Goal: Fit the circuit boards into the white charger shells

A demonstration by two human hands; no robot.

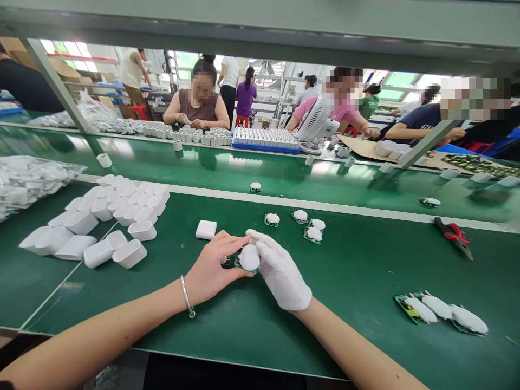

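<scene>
My bare left hand (209, 269), with a silver bracelet on the wrist, and my white-gloved right hand (280, 273) meet over a small green circuit board topped by a white oval pad (249, 257). Both hands pinch this piece between their fingertips, just above the green table (357, 271). A closed white plastic case (206, 229) lies just beyond my left hand. Several more boards with white pads (309, 223) lie farther back, and three others (441, 310) lie at the right.
Several open white plastic shells (109, 222) are heaped at the left, beside a clear bag of parts (28, 181). Red-handled cutters (455, 235) lie at the far right. Across a green conveyor (284, 173), other people sit working with trays of white parts (266, 138).
</scene>
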